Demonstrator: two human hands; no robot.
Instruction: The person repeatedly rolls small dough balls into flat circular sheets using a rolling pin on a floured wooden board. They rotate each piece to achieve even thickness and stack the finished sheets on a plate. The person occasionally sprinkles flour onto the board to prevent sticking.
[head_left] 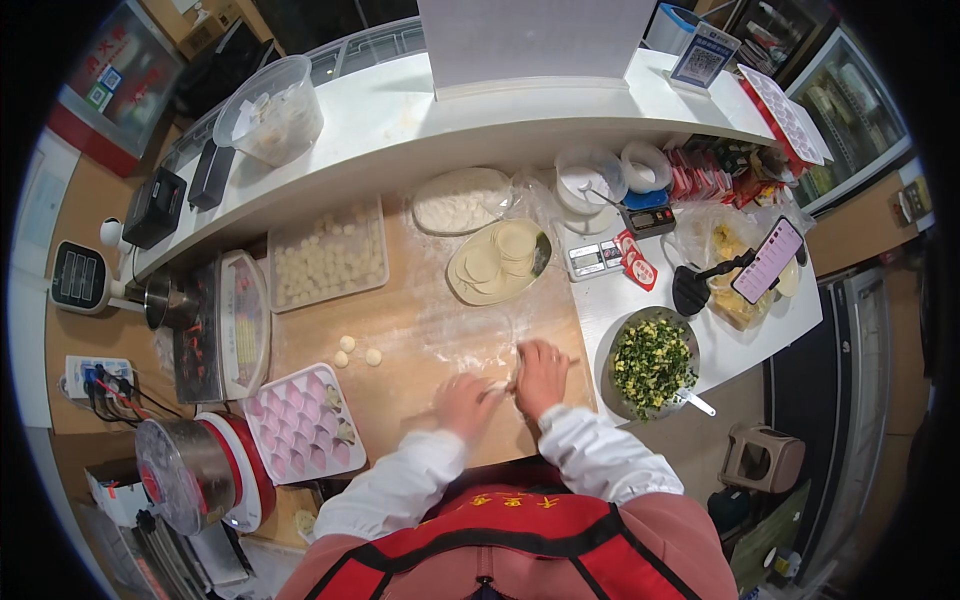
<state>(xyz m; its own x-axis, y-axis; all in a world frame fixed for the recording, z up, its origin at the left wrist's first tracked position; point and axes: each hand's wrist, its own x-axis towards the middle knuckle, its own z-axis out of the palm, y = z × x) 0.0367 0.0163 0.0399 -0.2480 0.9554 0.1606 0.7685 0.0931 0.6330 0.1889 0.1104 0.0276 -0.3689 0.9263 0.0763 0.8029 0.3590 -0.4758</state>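
Head view: both forearms, in white crinkled sleeves (pixel 415 468), rise from the lower edge and lean inward over the light-brown, flour-dusted wooden board (pixel 395 420) on the counter. The left hand (pixel 466 404) is blurred, angled up and to the right, its fingertips near a small pale piece (pixel 497 387) that seems to be dough. Its grip looks narrow, but whether it pinches the piece cannot be told. The right hand (pixel 541 376) lies palm down, knuckles up, over a slim brown rod (pixel 574 361) whose end pokes out on the right; how tightly that grip closes is hidden. The pale piece sits between the two hands, close above the board's near edge.

Three round cream-coloured dough balls (pixel 345 343) lie to the left, and an oval plate of thin, pale dough discs (pixel 497 262) stands beyond the hands.

Yellow characters run across the bib of the red, black-edged apron (pixel 515 512). A dark-blue and white upright card (pixel 705 58) bears a square code. The black-framed phone (pixel 768 260) shows a pinkish screen with print too small to read, and a red packet (pixel 637 262) carries white lettering.
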